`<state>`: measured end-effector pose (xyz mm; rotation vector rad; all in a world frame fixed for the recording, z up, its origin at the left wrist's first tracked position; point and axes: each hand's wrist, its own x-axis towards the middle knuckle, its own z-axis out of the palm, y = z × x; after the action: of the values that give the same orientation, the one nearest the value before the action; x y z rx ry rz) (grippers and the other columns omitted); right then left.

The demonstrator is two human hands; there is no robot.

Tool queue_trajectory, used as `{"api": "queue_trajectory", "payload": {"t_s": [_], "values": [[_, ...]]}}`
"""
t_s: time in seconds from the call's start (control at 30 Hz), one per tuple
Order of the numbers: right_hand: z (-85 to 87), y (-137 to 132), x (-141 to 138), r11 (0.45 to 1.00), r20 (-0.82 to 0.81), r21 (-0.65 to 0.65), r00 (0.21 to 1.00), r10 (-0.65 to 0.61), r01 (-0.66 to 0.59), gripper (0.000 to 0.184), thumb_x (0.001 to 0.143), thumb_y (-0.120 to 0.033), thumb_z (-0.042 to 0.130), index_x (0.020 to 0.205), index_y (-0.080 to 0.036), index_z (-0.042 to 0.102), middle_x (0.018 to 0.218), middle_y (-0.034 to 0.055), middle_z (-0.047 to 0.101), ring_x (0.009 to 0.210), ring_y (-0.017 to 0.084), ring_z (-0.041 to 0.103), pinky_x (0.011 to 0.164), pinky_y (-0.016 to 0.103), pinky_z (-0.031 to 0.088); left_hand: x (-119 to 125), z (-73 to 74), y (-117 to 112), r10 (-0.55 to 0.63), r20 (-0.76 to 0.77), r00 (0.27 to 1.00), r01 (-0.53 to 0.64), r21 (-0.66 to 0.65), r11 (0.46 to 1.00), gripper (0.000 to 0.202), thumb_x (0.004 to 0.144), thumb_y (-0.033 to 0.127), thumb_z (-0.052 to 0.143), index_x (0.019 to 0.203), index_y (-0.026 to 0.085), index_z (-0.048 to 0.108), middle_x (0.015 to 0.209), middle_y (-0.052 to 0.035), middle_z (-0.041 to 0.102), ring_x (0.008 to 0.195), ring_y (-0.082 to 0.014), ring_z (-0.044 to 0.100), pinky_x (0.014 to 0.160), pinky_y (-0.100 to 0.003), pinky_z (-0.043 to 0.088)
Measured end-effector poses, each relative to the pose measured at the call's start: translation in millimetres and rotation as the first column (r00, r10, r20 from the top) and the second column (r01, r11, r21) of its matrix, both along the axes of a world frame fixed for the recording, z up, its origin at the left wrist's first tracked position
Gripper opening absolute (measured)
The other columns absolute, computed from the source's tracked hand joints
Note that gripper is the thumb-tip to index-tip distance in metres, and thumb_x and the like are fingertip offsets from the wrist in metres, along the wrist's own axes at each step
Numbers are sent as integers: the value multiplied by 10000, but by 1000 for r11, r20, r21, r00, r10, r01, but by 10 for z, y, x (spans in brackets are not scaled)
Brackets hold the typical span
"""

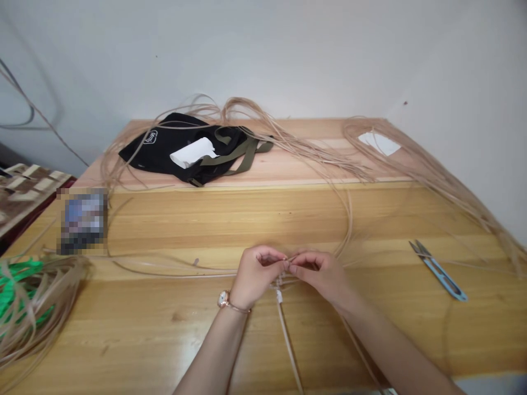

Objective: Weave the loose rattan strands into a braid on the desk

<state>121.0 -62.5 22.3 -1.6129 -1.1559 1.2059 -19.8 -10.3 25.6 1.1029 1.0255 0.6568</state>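
Near the front middle of the table, my left hand (256, 270) and my right hand (320, 272) meet with fingertips almost touching. Both are closed in a pinch on thin tan strips that look like rattan cane. Just below the fingertips, several strips cross in a small woven piece (280, 282), partly hidden by the hands. A pale strip (288, 343) with a white wrapped bit near its top runs from there toward the table's front edge. Other strips (173, 274) trail out to the left, and some curve away behind my right hand. A watch (223, 298) is on my left wrist.
Blue thread snips (440, 271) lie at right. A black cloth item with straps (158, 151) and a white paper roll (191, 152) are at the back. Long strip bundles (448, 195) lie along the right. A coil with green ties (61, 296) and a pixelated item (82, 219) are left.
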Motion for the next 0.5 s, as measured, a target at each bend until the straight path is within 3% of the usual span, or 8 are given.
{"api": "queue_trajectory", "payload": {"t_s": [0.1,0.2,0.3,0.43,0.5], "values": [[-31,-26,16,997,28,77,1000,14,-16,135,656,-295,630,702,-172,657,878,45,556,852,148,531,797,296,410,-9,-5,2,11,18,1000,-11,-20,1000,142,544,199,695,633,107,634,591,-42,649,536,-113,575,512,-208,444],[-15,-52,8,983,180,180,984,3,-36,87,674,-248,607,714,-196,664,889,45,531,866,153,508,794,311,405,-11,-14,4,24,25,999,-22,-48,999,145,539,198,696,632,108,629,592,-40,650,538,-113,579,521,-207,445],[24,-91,-25,961,370,270,928,-46,-59,91,677,-190,575,710,-208,658,908,48,512,908,172,475,823,349,377,1,-27,2,23,10,1000,-22,-45,999,128,539,188,688,621,111,626,581,-31,644,528,-108,571,514,-203,438],[112,-145,-66,930,465,355,880,-93,-89,99,684,-142,517,681,-183,607,976,62,486,949,189,454,811,357,372,25,-41,-4,32,-49,998,-32,17,999,76,544,158,664,593,114,625,548,-17,625,493,-95,540,480,-192,412],[185,-169,-71,907,523,388,849,-73,-161,114,688,-121,502,686,-185,596,955,54,516,924,186,466,794,347,367,28,-37,-5,29,-42,999,-28,20,999,72,544,154,660,594,117,624,552,-15,626,498,-96,541,486,-193,412]]}}
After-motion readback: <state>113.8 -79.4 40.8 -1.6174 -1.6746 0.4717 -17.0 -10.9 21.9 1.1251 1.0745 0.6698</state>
